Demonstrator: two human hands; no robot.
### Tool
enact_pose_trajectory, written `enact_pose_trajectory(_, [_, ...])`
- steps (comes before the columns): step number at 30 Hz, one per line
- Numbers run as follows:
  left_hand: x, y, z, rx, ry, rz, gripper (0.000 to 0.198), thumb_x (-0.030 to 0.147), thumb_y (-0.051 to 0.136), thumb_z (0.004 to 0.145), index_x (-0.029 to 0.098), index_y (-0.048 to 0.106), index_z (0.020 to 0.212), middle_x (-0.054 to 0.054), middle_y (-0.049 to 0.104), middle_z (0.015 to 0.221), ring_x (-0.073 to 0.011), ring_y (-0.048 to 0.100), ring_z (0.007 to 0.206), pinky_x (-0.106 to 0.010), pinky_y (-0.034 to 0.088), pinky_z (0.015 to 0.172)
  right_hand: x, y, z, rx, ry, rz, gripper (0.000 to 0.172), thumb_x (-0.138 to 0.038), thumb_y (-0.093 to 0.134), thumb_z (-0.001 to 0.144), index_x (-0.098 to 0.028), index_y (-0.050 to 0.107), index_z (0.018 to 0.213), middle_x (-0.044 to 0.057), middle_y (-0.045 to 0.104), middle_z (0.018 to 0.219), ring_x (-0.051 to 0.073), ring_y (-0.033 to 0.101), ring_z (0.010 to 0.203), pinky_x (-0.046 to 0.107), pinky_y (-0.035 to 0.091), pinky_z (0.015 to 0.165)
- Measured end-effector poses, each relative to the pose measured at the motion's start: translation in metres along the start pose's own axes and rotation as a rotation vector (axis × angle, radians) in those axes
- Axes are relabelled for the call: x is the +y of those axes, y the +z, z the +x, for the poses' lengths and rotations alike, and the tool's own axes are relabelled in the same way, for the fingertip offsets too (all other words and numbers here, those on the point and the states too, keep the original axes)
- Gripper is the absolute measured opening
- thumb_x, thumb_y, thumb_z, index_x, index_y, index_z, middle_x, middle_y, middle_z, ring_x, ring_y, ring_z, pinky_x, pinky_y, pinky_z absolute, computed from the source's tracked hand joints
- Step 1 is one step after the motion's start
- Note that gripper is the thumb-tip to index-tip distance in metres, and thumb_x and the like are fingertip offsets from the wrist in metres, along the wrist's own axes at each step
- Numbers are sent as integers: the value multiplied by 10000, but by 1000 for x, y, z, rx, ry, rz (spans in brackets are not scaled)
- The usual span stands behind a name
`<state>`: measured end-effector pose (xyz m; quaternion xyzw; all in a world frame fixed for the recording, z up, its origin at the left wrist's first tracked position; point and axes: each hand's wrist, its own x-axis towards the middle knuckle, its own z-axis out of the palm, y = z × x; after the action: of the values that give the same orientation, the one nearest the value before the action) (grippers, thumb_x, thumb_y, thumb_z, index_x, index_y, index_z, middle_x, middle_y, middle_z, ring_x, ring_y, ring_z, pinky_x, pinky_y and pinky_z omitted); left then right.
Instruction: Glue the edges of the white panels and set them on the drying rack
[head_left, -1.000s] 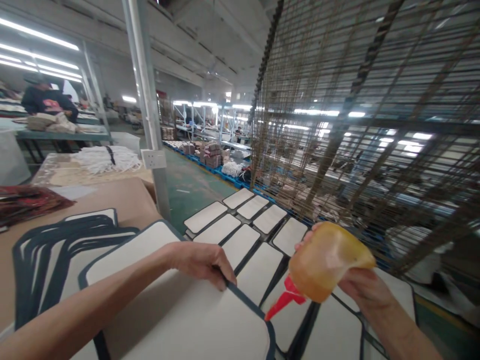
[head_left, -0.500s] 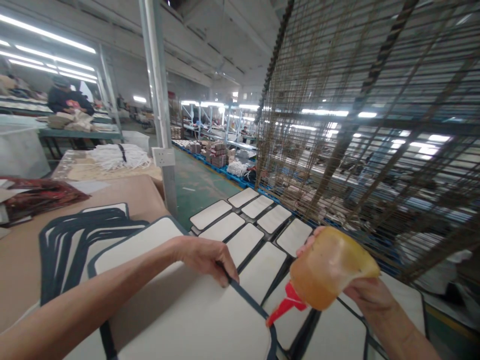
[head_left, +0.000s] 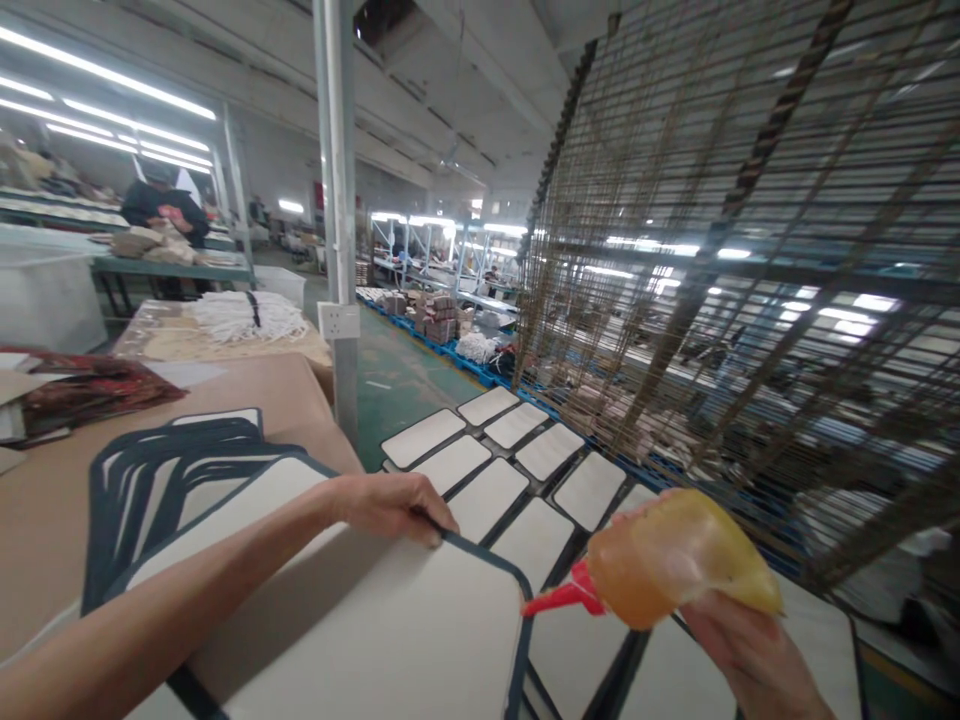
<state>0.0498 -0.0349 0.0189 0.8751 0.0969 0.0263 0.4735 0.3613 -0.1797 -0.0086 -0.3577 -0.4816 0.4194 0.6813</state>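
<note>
Bottle (head_left: 686, 560) at right of the frame sits tilted in the right hand (head_left: 731, 630), whose grip is closed around it. Its red nozzle (head_left: 556, 597) meets the dark rim (head_left: 523, 640) of a panel (head_left: 390, 620) at lower centre (touching or just above, I cannot tell). The left hand (head_left: 394, 510) pinches the panel's top edge. Too hard a squeeze could flood the rim; a slackened left grip could let the panel slip, smearing its pale face.
</note>
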Motion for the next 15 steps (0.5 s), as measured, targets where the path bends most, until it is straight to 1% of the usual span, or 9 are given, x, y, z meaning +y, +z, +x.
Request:
enact_pose_trajectory(3, [-1, -1, -4, 47, -14, 5, 516, 538, 476, 846, 79, 698, 923, -32, 585, 699, -173, 506, 714, -220, 425, 721, 2, 6, -4, 42, -16, -21, 721, -297, 784, 605, -282, 478, 1258, 101, 657, 1063, 301, 624, 956, 489, 480, 881])
enact_pose_trajectory(6, [-7, -1, -7, 83, -28, -5, 494, 536, 487, 839, 83, 684, 835, -12, 523, 654, -145, 449, 658, -205, 409, 669, 8, 7, -5, 67, -27, -31, 701, -278, 777, 609, -282, 491, 1249, 108, 652, 1077, 304, 629, 943, 481, 504, 847])
enact_pose_trajectory(9, [-17, -1, -9, 107, -30, 2, 462, 516, 497, 841, 88, 658, 778, 2, 470, 641, -118, 386, 628, -187, 372, 606, 15, 8, -8, 136, -52, -32, 654, -276, 780, 594, -274, 535, 1201, 107, 674, 1011, 299, 653, 852, 468, 541, 773])
enact_pose_trajectory(10, [-20, -1, -10, 116, -29, -1, 451, 507, 499, 843, 89, 651, 763, 5, 459, 638, -114, 374, 625, -184, 365, 599, 16, 9, -9, 172, -62, -30, 659, -280, 784, 586, -273, 536, 1196, 106, 679, 994, 300, 658, 827, 464, 549, 751])
enact_pose_trajectory(12, [-25, -1, -10, 128, -29, -22, 439, 494, 501, 846, 91, 637, 740, 6, 451, 637, -111, 369, 625, -186, 367, 607, 19, 10, -12, 244, -65, -26, 721, -276, 803, 550, -279, 518, 1213, 103, 687, 969, 303, 663, 800, 455, 555, 727])
enact_pose_trajectory(15, [-32, -2, -10, 137, -31, -49, 431, 489, 503, 848, 92, 621, 728, 4, 459, 647, -113, 374, 633, -197, 374, 632, 21, 12, -16, 283, -32, -25, 758, -275, 821, 506, -272, 525, 1204, 101, 695, 920, 307, 665, 786, 460, 550, 742])
